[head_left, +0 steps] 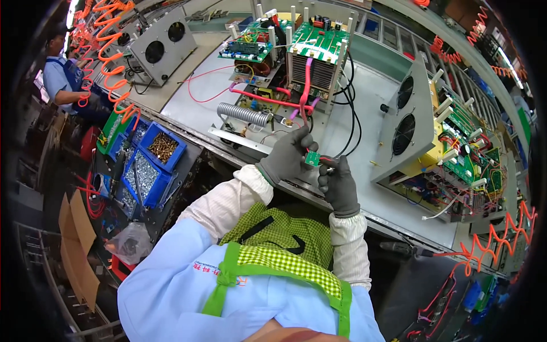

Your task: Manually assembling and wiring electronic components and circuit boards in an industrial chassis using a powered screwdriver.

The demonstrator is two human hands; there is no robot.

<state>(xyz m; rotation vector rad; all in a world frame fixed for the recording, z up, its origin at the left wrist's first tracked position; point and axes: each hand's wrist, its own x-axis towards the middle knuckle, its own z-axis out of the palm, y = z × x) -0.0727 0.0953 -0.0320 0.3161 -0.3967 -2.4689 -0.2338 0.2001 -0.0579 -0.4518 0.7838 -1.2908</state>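
Both my hands wear grey gloves and meet at the near edge of an open machine chassis. A small green circuit board sits at the fingertips of my left hand, which is closed on it. My right hand is closed just right of the board, pinching what looks like a short dark red wire beside it. Behind my left hand, a thick pink-red cable runs down from a finned block topped by a green circuit board. A grey ribbed coil lies left of the hands.
On the right stands a grey fan housing with exposed boards; another fan unit is at the back left. Black cables loop beside the chassis. Blue bins of screws and fittings stand left. Orange coiled hoses hang nearby. A person stands far left.
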